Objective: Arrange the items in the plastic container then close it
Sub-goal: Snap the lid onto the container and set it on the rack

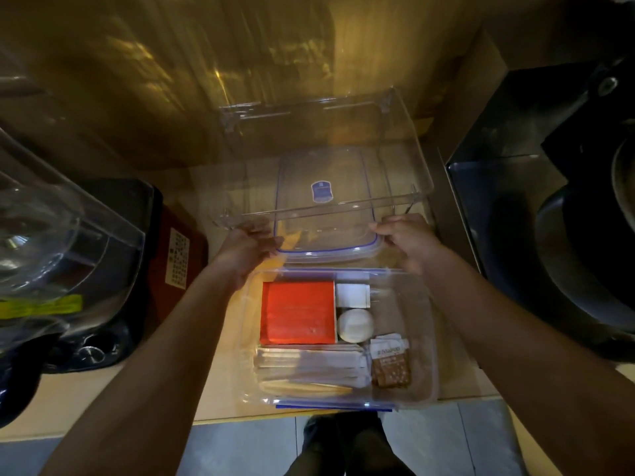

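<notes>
A clear plastic container (pixel 424 341) stands open at the counter's front edge. Inside lie an orange-red box (pixel 297 312), a white square packet (pixel 352 294), a white round piece (pixel 354 325), wrapped sticks (pixel 309 367) and brown sachets (pixel 391 367). Just behind it lies a clear lid with a blue seal (pixel 326 201). My left hand (pixel 245 250) grips the lid's near left corner. My right hand (pixel 407 240) grips its near right corner. The lid sits inside a larger clear tray (pixel 424 187).
A big clear dome (pixel 51 235) on a black appliance fills the left. A red box with a white label (pixel 178 259) stands beside it. A dark stove with a black pan (pixel 584 252) takes the right. Wooden wall behind; tiled floor below the counter edge.
</notes>
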A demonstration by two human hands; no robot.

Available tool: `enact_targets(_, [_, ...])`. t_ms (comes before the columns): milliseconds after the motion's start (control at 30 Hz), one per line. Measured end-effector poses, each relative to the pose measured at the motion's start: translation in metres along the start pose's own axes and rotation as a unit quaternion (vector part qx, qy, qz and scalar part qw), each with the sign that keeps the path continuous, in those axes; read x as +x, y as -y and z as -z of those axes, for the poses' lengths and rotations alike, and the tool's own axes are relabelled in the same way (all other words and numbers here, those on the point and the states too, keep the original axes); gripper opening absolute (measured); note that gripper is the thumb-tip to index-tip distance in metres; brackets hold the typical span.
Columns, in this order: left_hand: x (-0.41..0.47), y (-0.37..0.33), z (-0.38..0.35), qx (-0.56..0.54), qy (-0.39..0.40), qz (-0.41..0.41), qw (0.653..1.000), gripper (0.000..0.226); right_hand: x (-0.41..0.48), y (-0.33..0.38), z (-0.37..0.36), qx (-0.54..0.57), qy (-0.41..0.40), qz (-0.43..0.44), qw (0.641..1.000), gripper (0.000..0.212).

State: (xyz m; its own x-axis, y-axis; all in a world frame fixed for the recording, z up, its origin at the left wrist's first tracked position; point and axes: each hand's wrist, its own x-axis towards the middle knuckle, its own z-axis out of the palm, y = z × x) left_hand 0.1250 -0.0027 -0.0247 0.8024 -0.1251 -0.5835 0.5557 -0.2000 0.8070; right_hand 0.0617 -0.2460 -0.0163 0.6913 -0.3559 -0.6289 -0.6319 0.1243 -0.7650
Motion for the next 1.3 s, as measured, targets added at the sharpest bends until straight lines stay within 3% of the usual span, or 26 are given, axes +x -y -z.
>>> enact_targets(67, [-0.007, -0.003, 0.000, 0.018, 0.015, -0.008, 1.000, 0.018, -0.005, 0.003, 0.000, 0.111, 0.038, -0.044, 0.992, 0.005])
enact_targets(133, [-0.014, -0.007, 0.006, 0.039, 0.030, -0.028, 0.998, 0.012, -0.009, 0.009, 0.001, 0.228, 0.081, -0.078, 0.967, 0.006])
enact_targets(200, [-0.023, -0.012, 0.009, 0.050, 0.042, -0.045, 0.997, 0.011, -0.013, 0.014, 0.003, 0.256, 0.101, -0.071, 0.959, 0.008])
enact_targets(367, [-0.050, -0.010, 0.006, 0.098, 0.012, -0.082, 0.992, 0.040, -0.026, 0.010, 0.009, 0.243, 0.107, -0.069, 0.962, 0.008])
enact_targets(467, [-0.063, -0.004, 0.011, -0.013, 0.038, -0.048, 0.998, 0.058, -0.033, 0.004, 0.023, 0.247, 0.123, -0.092, 0.957, 0.009])
enact_targets(533, [-0.071, -0.003, 0.011, -0.067, 0.058, -0.023, 0.996, 0.045, -0.036, -0.001, 0.033, 0.235, 0.141, -0.097, 0.957, 0.007])
enact_targets(667, [-0.079, -0.004, 0.007, -0.143, 0.021, 0.005, 0.989, 0.016, -0.050, -0.006, 0.058, 0.211, 0.206, -0.092, 0.951, 0.016])
enact_targets(900, [-0.099, -0.004, 0.009, -0.160, -0.037, 0.065, 0.984, 0.031, -0.074, -0.004, 0.094, 0.162, 0.286, -0.047, 0.943, 0.026])
enact_targets(1000, [-0.112, 0.008, 0.018, -0.150, -0.013, 0.087, 0.985, 0.022, -0.082, -0.002, 0.089, 0.195, 0.256, -0.024, 0.947, 0.031])
enact_targets(1167, [-0.142, 0.027, 0.025, -0.211, 0.038, 0.111, 0.970, 0.022, -0.097, -0.019, 0.065, 0.235, 0.132, 0.055, 0.961, 0.027])
enact_targets(1233, [-0.151, 0.036, 0.024, -0.142, 0.031, 0.083, 0.986, 0.010, -0.100, -0.030, 0.055, 0.184, 0.059, 0.089, 0.977, 0.030])
enact_targets(1300, [-0.155, 0.044, 0.023, -0.010, -0.036, 0.045, 0.998, 0.014, -0.101, -0.040, 0.050, 0.126, 0.037, 0.130, 0.983, 0.037])
